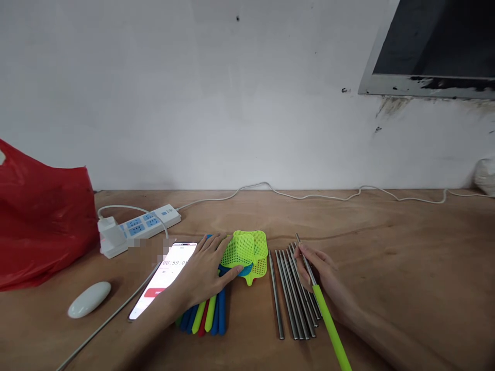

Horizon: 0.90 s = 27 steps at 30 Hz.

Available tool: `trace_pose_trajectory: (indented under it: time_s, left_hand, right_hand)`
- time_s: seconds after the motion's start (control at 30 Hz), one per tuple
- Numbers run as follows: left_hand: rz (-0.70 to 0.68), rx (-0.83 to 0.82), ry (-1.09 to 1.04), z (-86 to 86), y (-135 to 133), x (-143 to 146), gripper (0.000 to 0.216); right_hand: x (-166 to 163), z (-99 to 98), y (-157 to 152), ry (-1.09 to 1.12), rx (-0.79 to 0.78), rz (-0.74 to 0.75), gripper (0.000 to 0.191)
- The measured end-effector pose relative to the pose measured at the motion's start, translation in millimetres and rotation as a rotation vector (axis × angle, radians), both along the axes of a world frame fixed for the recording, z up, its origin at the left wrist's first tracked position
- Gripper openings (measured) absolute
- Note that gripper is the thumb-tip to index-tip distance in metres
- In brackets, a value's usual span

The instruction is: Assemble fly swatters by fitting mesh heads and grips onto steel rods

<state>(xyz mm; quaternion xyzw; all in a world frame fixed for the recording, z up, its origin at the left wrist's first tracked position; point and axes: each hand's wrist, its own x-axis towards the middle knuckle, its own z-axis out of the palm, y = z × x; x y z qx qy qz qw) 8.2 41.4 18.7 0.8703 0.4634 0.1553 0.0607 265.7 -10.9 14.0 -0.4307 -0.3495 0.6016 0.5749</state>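
Note:
My right hand pinches a thin metal rod with a lime-green handle fitted on its lower end, tilted with the handle toward me. Beneath and left of that hand, several bare metal rods lie side by side on the table. My left hand reaches over a pile of fly swatter heads, lime green and blue with perforated mesh, its fingers stretched out and resting at their left side. Below its palm, several coloured handles in blue, yellow-green and red lie in a bundle, partly hidden by my forearm.
At left lie a lit phone showing a timer, a white oval object and a white power strip with a plug. A red plastic bag stands far left. A white cable runs along the wall across the wooden table.

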Motion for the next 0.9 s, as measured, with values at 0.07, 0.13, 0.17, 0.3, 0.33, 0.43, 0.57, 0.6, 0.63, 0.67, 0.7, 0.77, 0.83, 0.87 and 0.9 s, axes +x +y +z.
trace_pose_trajectory:
  time_s: [0.07, 0.13, 0.17, 0.3, 0.33, 0.43, 0.57, 0.6, 0.63, 0.67, 0.7, 0.77, 0.83, 0.87, 0.9]
  left_hand:
    - [-0.001, -0.009, -0.035, 1.8, 1, 0, 0.072]
    - [0.002, -0.027, -0.057, 0.3, 4, -1, 0.08]
    - [-0.001, -0.04, -0.056, -1.2, 6, -2, 0.083]
    - [-0.031, -0.043, -0.034, -3.9, 13, -6, 0.086]
    - [-0.031, -0.029, -0.036, -3.2, 13, -6, 0.087]
    - [-0.008, 0.028, -0.039, 0.7, 13, -4, 0.089]
    - [0.001, 0.037, -0.101, 5.3, 9, -3, 0.086]
    - [-0.001, 0.014, -0.136, 6.2, 7, -3, 0.086]
    - [-0.005, -0.012, -0.174, 7.2, 6, -3, 0.087]
    - [-0.007, -0.034, -0.213, 8.3, 5, -4, 0.087]
    - [-0.008, -0.047, -0.25, 9.4, 3, -4, 0.086]
    - [-0.004, -0.052, -0.335, 12.1, 1, -4, 0.078]
    - [-0.016, -0.08, -0.469, 15.1, 0, -3, 0.057]
    - [-0.031, -0.113, -0.551, 16.5, -1, -3, 0.045]
    - [-0.047, -0.154, -0.636, 17.7, -1, -2, 0.036]
  right_hand:
    - [0, -1.2, 1, -0.005, 0.001, 0.008, 0.043]
    - [0, -3.2, 2, -0.008, -0.002, 0.014, 0.043]
    - [0, -4.3, 2, -0.007, -0.003, 0.013, 0.043]
    - [1, -7.5, 3, -0.004, -0.003, 0.016, 0.042]
    - [1, -7.8, 2, -0.003, 0.002, 0.021, 0.042]
    - [0, -7.4, 1, -0.005, 0.014, 0.029, 0.041]
    - [0, -5.2, 1, -0.03, -0.001, 0.008, 0.042]
    - [0, -4.9, 1, -0.038, 0.001, 0.008, 0.043]
    - [1, -4.8, 2, -0.046, 0.007, 0.013, 0.043]
    - [1, -4.9, 3, -0.053, 0.015, 0.021, 0.043]
    - [2, -5.3, 3, -0.058, 0.023, 0.03, 0.043]
    - [3, -6.4, 5, -0.058, 0.035, 0.044, 0.043]
    - [3, -7.9, 5, -0.054, 0.037, 0.05, 0.043]
    - [4, -8.7, 6, -0.052, 0.038, 0.054, 0.043]
    - [4, -9.5, 6, -0.051, 0.041, 0.057, 0.043]
